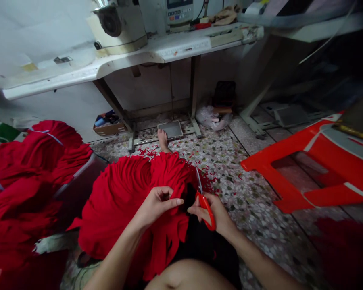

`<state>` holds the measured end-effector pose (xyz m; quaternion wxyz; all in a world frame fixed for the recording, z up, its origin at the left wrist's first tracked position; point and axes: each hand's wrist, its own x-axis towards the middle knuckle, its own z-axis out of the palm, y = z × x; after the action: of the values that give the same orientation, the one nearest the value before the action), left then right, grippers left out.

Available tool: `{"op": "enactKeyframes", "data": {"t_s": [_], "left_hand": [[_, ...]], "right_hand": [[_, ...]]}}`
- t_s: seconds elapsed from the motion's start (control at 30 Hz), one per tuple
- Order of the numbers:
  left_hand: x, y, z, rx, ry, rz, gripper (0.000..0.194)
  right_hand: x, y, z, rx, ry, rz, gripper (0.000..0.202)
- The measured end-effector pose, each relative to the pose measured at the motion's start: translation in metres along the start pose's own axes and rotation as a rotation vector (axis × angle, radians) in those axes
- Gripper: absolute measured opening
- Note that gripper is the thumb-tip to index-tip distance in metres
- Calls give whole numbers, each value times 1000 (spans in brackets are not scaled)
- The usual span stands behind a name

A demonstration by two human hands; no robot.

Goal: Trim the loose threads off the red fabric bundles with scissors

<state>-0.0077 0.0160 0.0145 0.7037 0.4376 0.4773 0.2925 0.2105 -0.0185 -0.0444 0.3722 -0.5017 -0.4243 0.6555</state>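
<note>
A large bundle of red fabric strips lies fanned across my lap, over black clothing. My left hand rests at the bundle's right side, thumb and fingers closed on an edge of the red fabric; exactly how much they pinch is hard to see. In my right hand are scissors with red handles. My fingers go through the loops, and the slim metal blades point away from me, beside the fabric's right edge. The blades look nearly closed.
More red fabric bundles, some tied with pale strips, are heaped at left. A sewing machine stands on a white table ahead. Below is a foot pedal. An orange stool stands right. Red scraps litter the speckled floor.
</note>
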Motion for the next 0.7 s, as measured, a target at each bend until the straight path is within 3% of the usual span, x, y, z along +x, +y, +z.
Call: {"op": "enactKeyframes", "data": {"t_s": [0.13, 0.37, 0.53, 0.7], "left_hand": [[0, -9, 5, 96, 8, 48, 40], [-2, -7, 10, 287, -144, 129, 35], [-1, -10, 4, 7, 21, -53, 37], [0, -6, 0, -80, 88, -57, 33]], "right_hand": [[1, -18, 1, 131, -2, -25, 55], [13, -37, 9, 119, 38, -123, 45], [6, -20, 3, 42, 51, -71, 46], [-25, 7, -24, -256, -163, -117, 33]]}}
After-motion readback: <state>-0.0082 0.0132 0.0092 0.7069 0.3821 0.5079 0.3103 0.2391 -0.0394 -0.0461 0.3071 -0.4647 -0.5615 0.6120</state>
